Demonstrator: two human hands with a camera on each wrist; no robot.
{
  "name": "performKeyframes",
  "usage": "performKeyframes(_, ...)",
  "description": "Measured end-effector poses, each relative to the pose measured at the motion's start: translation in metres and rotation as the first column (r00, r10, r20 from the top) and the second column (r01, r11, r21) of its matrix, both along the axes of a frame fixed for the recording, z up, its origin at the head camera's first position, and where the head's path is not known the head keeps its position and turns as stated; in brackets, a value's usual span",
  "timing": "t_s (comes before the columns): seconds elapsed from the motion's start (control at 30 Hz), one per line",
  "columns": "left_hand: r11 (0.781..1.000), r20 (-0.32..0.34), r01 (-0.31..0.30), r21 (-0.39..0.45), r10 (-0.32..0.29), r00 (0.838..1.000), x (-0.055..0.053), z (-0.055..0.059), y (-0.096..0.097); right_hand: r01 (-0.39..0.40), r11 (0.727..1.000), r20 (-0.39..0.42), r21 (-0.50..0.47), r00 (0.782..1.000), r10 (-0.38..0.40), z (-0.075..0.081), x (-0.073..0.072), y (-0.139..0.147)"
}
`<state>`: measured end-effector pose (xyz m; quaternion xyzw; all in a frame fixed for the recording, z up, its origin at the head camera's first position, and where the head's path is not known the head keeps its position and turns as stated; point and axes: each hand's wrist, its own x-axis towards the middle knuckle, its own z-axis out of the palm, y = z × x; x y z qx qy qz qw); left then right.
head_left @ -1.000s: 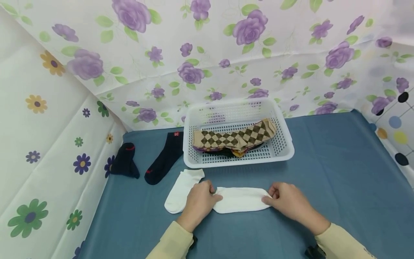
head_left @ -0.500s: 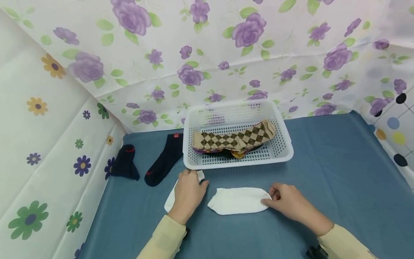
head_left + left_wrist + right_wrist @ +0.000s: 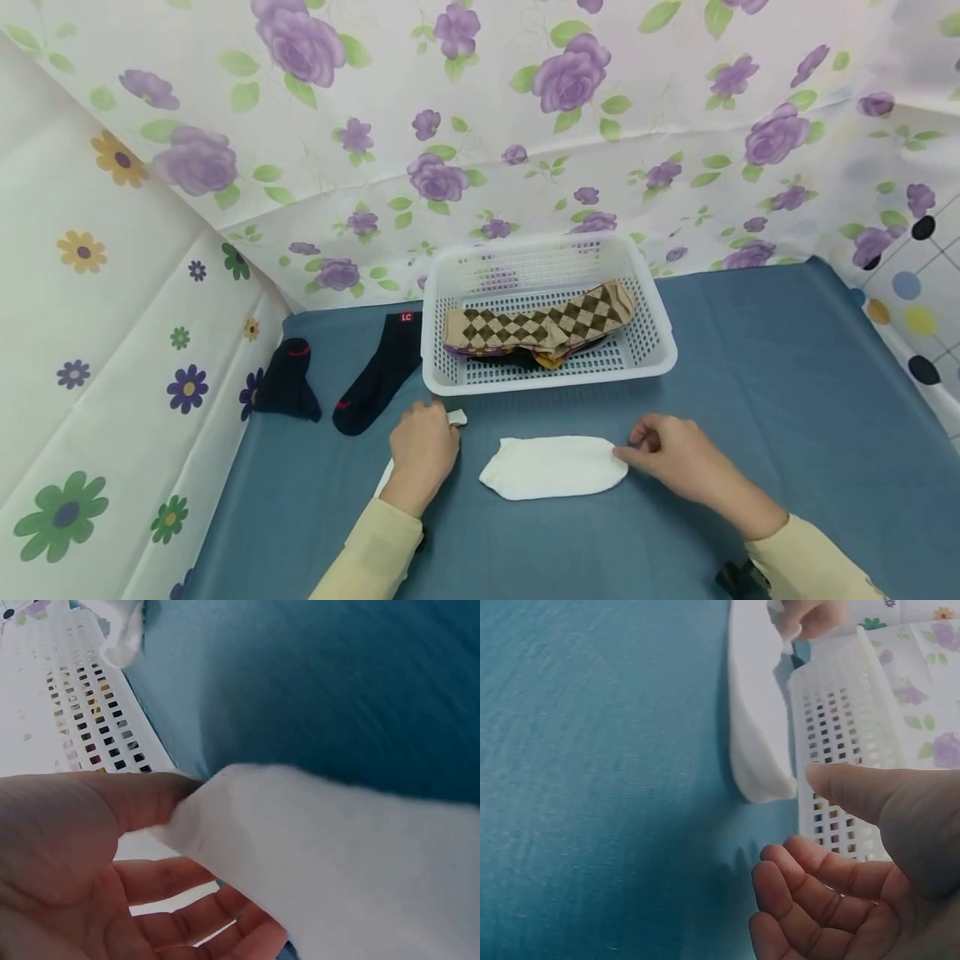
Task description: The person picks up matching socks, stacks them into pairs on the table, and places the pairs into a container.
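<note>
My left hand (image 3: 423, 446) covers most of a white ankle sock in the head view. In the left wrist view it pinches the edge of that white sock (image 3: 300, 847), thumb on one side and fingers curled behind. A second white sock (image 3: 555, 468) lies flat beside it, its toe pointing right. My right hand (image 3: 678, 458) is just off that toe. The right wrist view shows its fingers (image 3: 817, 900) loosely curled, the thumb apart from them and nothing between.
A white plastic basket (image 3: 547, 382) stands behind the hands, holding folded argyle socks (image 3: 540, 325) over other socks. Two dark socks, one flat (image 3: 378, 375) and one bunched (image 3: 287, 382), lie at the left. Floral sheets (image 3: 330, 200) rise behind and beside the blue cloth (image 3: 780, 400).
My left hand has left the middle white sock, moved left and taken hold of the other one. My right hand has let go of the middle sock's toe and drawn slightly right.
</note>
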<state>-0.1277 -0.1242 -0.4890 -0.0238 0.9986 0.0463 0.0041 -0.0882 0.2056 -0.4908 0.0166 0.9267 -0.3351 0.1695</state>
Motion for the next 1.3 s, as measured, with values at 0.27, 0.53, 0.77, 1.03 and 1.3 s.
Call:
performKeyframes(0.27,0.996,-0.090,0.025,0.082,-0.018,0.996,0.012,0.026,-0.004,-0.026,0.999,-0.005,-0.043,1.000,0.025,0.011,0.000,-0.001)
performKeyframes(0.53,0.921,-0.241,0.125,0.370,-0.035,0.970,0.038,0.090,0.008,-0.131,0.985,-0.072,-0.113,0.990,0.124,0.014,-0.002,-0.001)
performKeyframes(0.77,0.692,-0.377,0.320,0.646,-0.075,0.923,0.045,0.124,0.019,-0.139,0.973,-0.176,-0.185,0.979,0.106,0.019,-0.001,-0.007)
performKeyframes(1.03,0.444,-0.326,0.366,0.818,-0.168,0.930,0.052,0.149,0.043,-0.185,0.945,-0.259,-0.271,0.959,0.113,0.029,-0.002,-0.024)
performKeyframes(1.3,0.315,-0.346,0.438,0.842,-0.309,0.886,0.046,0.128,0.055,-0.249,0.909,-0.334,-0.335,0.933,0.132,0.031,-0.003,-0.036)
